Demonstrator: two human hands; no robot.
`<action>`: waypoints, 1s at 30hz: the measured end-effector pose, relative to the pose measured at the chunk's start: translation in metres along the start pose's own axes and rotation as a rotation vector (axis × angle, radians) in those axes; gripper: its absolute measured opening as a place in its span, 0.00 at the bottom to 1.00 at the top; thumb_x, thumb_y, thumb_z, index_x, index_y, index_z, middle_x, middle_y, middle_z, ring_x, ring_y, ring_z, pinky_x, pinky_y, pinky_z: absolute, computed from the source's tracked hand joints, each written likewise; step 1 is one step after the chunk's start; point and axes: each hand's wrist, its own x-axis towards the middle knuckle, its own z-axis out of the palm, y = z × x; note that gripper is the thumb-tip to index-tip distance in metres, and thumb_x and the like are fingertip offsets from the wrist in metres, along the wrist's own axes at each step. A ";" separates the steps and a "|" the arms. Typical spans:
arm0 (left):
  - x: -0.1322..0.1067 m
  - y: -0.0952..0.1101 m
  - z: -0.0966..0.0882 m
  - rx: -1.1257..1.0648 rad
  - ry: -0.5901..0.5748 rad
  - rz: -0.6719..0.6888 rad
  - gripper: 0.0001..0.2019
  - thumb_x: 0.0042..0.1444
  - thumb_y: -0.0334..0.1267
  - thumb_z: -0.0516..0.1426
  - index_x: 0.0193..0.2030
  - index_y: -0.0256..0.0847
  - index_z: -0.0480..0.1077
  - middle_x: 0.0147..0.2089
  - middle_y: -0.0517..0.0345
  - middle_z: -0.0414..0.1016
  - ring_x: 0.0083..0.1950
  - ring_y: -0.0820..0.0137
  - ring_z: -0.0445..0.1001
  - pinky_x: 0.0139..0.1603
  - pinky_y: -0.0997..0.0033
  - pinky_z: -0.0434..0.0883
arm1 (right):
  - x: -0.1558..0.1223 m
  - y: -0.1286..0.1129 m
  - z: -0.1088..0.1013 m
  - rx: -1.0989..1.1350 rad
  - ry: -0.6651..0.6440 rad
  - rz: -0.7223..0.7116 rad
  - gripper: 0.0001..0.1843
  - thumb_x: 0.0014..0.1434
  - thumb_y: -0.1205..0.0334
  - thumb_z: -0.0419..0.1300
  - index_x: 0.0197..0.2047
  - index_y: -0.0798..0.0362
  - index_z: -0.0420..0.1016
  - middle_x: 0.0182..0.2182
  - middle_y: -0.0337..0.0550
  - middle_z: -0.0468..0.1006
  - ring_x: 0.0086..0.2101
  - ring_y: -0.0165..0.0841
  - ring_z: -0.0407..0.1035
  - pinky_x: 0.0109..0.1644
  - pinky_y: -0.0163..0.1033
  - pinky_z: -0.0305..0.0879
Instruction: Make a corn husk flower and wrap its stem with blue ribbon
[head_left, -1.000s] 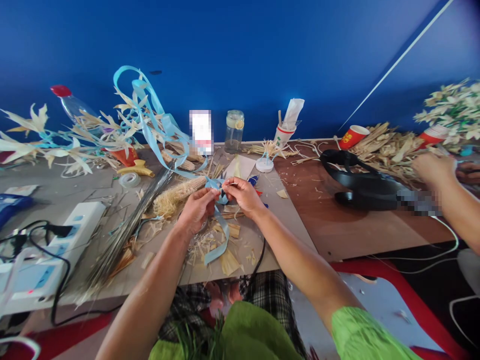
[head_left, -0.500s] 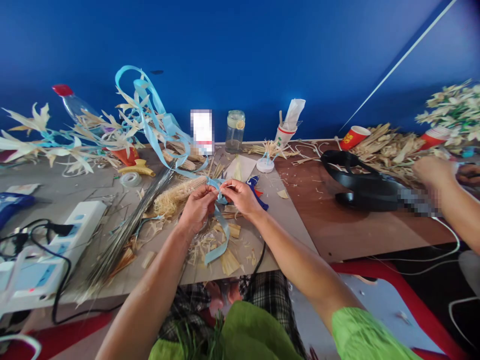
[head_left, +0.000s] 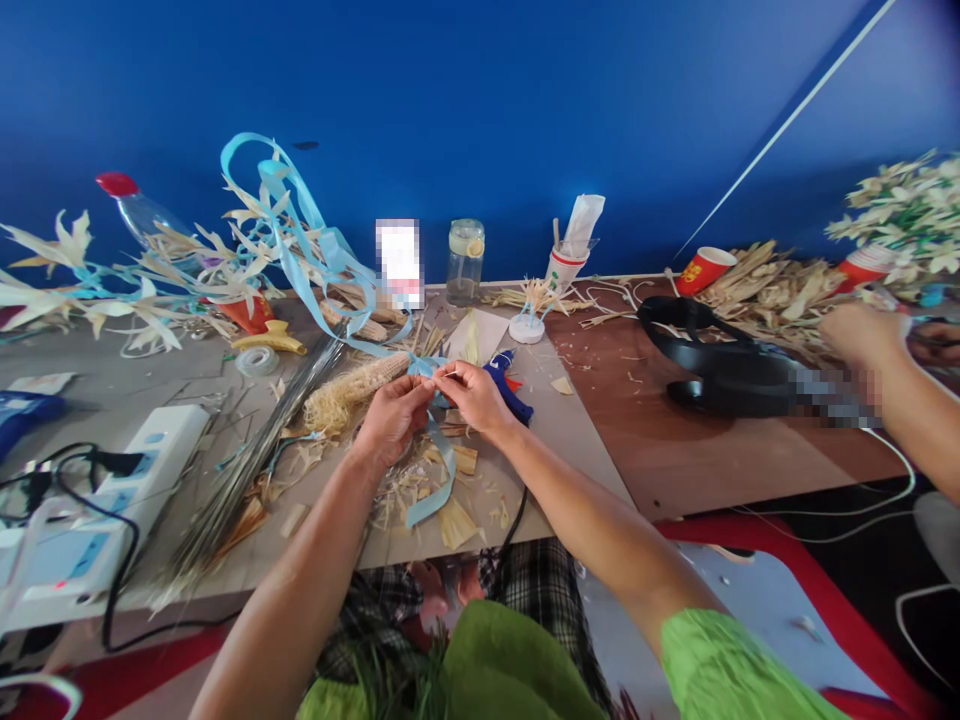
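My left hand (head_left: 396,412) and my right hand (head_left: 480,397) meet over the middle of the table, thumbs and fingertips pinched together. Both are closed on a light blue ribbon (head_left: 442,462), whose loose end hangs below them onto the scraps. Between the fingertips a thin pale strand shows, too small to name. From my hands the ribbon runs up and left in large loops among dried husk flowers (head_left: 157,325). A corn cob (head_left: 352,388) with frayed silk lies just left of my hands. Beyond my right hand is a blue glue gun (head_left: 510,385), partly hidden.
Left stand a power strip (head_left: 142,480), a bundle of thin wires (head_left: 262,450) and a tape roll (head_left: 256,361). Behind are a glass bottle (head_left: 466,262) and a paper cup (head_left: 564,268). At right lie a black headset (head_left: 720,365) and a husk pile (head_left: 780,290), beside another person's hand (head_left: 862,335).
My hands stay pinched at the ribbon, the fingertips shifting slightly closer together. The whole view has drifted a little.
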 end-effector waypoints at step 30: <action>-0.005 0.010 -0.002 -0.038 -0.042 0.038 0.14 0.40 0.39 0.66 0.26 0.36 0.66 0.17 0.69 0.55 0.15 0.85 0.49 0.16 0.80 0.48 | -0.003 -0.010 -0.013 -0.348 0.171 -0.410 0.10 0.58 0.58 0.54 0.30 0.53 0.72 0.35 0.46 0.70 0.35 0.33 0.65 0.43 0.39 0.62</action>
